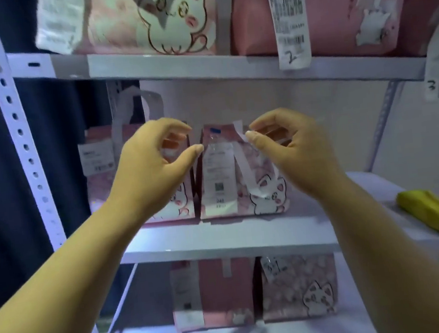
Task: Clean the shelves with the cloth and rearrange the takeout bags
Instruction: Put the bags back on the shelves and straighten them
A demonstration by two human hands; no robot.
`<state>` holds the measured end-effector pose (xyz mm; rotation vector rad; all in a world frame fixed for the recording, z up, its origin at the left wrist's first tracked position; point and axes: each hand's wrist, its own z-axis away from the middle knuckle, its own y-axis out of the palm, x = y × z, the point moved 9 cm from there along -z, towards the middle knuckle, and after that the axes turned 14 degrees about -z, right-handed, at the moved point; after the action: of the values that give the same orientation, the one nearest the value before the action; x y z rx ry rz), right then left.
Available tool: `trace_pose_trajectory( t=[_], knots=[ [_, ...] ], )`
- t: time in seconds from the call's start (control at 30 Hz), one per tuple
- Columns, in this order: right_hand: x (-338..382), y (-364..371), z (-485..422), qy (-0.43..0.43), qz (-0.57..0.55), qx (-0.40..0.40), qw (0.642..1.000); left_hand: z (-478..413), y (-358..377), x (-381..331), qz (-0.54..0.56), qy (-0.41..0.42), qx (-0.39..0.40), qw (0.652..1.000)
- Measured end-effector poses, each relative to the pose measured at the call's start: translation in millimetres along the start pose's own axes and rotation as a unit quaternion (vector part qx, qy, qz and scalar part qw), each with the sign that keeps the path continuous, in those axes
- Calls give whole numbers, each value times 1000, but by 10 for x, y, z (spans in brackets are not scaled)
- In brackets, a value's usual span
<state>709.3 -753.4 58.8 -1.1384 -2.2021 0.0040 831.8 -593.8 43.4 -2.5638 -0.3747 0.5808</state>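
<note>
At the centre of the frame, two bare forearms reach up from the lower corners toward the middle shelf (228,240) of a white metal rack. Two pink takeout bags stand upright on it, side by side and nearly touching. The left hand (155,159) is curled in a C shape, with thumb and forefinger apart, and it covers the upper right part of the left bag (100,179). Whether it grips that bag cannot be told. The right hand (292,147) is just right of the right bag (238,175), and its thumb and forefinger look pinched on the white handle (242,132) that flops over the bag's front. The right bag stands between the two hands, just beyond them, with its long axis vertical. Either hand could reach it, though the right is already on its handle. This bag is pale pink with a cartoon cat low on its front, a long white printed receipt down its left side and a small blue mark near the top. More pink bags sit on the shelves above and below. The yellow cloth (428,209) lies crumpled on a white surface at the right edge of the frame, below and well apart from the hands, on the right hand's side. Neither hand touches it.
</note>
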Motion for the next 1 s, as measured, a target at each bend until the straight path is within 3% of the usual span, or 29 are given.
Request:
trace_pose_trajectory(
  t=[0.33,0.5,1.0],
  knots=[
    [-1080,-72,655,164,15,26,986,677,871,468,-3,-125,113,986],
    [-1412,46,724,208,2,9,978,705,1008,757,-8,-164,126,978],
    [-1516,1289,299,175,-79,38,981,529,619,1839,-77,-199,65,975]
  ],
)
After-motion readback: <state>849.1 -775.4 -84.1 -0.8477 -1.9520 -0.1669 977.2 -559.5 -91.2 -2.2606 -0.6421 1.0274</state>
